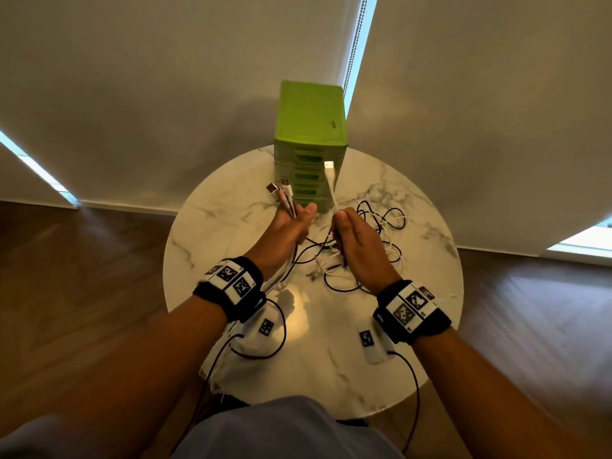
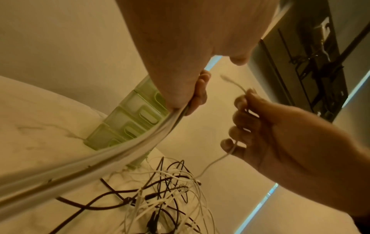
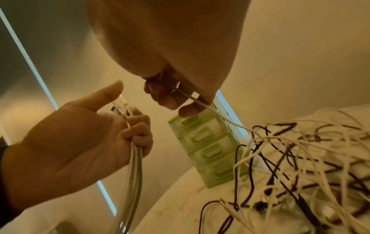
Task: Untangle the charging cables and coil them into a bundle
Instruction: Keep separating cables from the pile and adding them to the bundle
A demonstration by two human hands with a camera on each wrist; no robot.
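Left hand (image 1: 291, 223) grip: fingers curled round freed cables (image 3: 135, 156), plugs aligned, likely for coiling. Right hand (image 1: 356, 240) grip: pinching white cable (image 1: 331, 187), lifted from tangle (image 1: 371, 246) near tabletop (image 1: 231, 207) centre.

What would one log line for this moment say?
left hand: grips sorted cables | right hand: pinches white cable | tangle: on table

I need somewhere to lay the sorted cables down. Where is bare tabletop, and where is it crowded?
Bare marble lies on the left of the table, between the green drawer unit and the left rim, beside the left hand. The near edge, toward the person's lap, is mostly bare too. It is crowded right of centre: the cable tangle sprawls under and beyond the right hand.
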